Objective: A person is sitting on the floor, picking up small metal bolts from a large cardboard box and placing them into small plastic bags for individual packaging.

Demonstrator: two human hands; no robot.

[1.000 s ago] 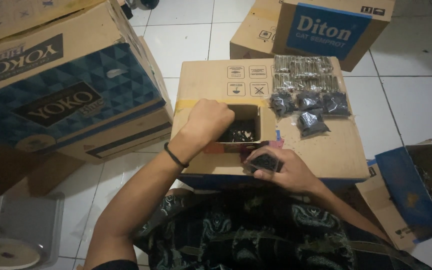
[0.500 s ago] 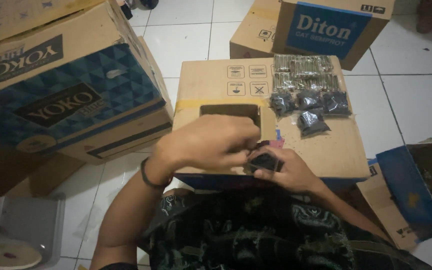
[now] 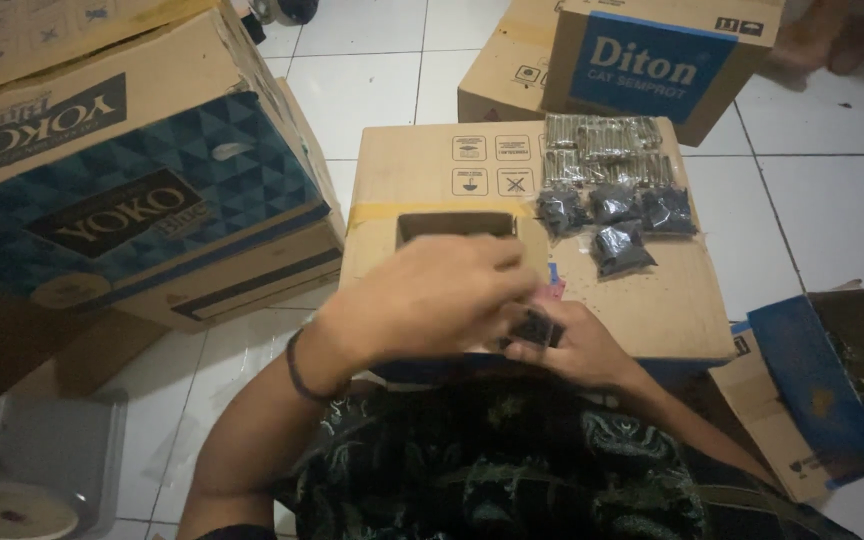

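Over the near edge of the cardboard box (image 3: 432, 180) we hold a small dark packet (image 3: 536, 328) – our right hand (image 3: 582, 350) closed on it from below, our left hand (image 3: 432, 300) curled over it, its grip hidden from us. Beyond lie filled dark bags (image 3: 617, 220) and silvery packs (image 3: 602, 150). Our left hand hides much of the box's cut-out opening (image 3: 457, 225) – a second ago it reached inside

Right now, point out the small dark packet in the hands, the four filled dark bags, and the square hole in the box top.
small dark packet (image 3: 537, 328), head view, its middle.
filled dark bags (image 3: 620, 248), head view, nearest bag's middle.
square hole (image 3: 452, 226), head view, its dark opening.
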